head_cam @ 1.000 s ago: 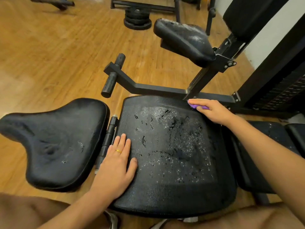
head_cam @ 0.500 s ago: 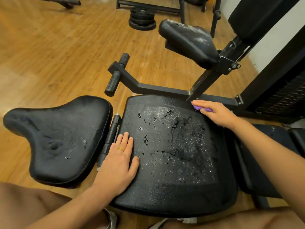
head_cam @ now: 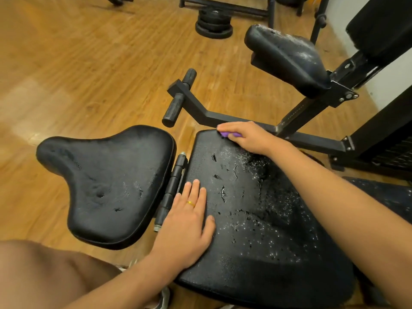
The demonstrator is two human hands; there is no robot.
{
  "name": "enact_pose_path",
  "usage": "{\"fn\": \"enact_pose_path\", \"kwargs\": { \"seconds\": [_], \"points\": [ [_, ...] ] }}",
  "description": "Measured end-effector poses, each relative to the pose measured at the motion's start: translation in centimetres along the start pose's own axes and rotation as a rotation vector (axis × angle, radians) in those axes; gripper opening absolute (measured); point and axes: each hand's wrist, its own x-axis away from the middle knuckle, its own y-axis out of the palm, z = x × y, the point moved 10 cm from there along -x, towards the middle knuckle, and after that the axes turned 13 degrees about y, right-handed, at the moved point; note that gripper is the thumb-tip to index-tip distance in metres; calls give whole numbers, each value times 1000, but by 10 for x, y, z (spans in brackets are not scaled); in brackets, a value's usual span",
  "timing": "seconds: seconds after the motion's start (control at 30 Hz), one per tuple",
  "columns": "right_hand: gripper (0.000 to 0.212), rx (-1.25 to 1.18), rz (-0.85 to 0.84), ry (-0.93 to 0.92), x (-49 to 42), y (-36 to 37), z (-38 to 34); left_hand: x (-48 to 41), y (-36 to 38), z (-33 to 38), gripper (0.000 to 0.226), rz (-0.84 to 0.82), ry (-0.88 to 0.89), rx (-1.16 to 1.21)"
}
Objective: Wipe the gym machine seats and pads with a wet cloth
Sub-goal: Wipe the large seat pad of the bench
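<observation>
A worn black back pad (head_cam: 256, 219) lies flat in front of me, its cracked surface wet and speckled. My left hand (head_cam: 187, 221), wearing a gold ring, rests flat on its left edge with the fingers straight. My right hand (head_cam: 247, 137) presses a purple cloth (head_cam: 227, 134) onto the pad's far left corner; most of the cloth is hidden under the fingers. A black seat (head_cam: 107, 186) sits to the left, joined to the pad by a hinge bar (head_cam: 172, 188).
A raised black pad (head_cam: 287, 56) stands on the machine frame (head_cam: 312, 108) at the back right. A footrest bar with grips (head_cam: 179, 97) juts out over the wooden floor. Stacked weight plates (head_cam: 214, 23) lie further back. My knee (head_cam: 44, 275) is at the lower left.
My right hand has slid the purple cloth leftward along the pad's far edge to its far left corner. My left hand has stayed flat on the pad.
</observation>
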Motion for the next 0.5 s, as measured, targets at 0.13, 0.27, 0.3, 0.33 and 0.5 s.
{"fn": "enact_pose_path", "kwargs": {
  "seconds": [0.13, 0.27, 0.3, 0.33, 0.5],
  "points": [
    [44, 42, -84, -32, -6, 4, -4, 2, 0, -2, 79, -28, -4, -31],
    [47, 16, -109, 1, 10, -10, 21, 2, 1, -2, 77, -34, 1, -44],
    [48, 13, -110, 14, 13, -12, 26, 2, 1, -2, 76, -31, 4, -44],
    [48, 7, -106, 29, 14, -12, 30, 2, 2, -3, 76, -32, 4, -44],
    [45, 55, -73, -9, -2, -3, 9, 2, 3, -4, 73, -7, 5, -21]
  ]
}}
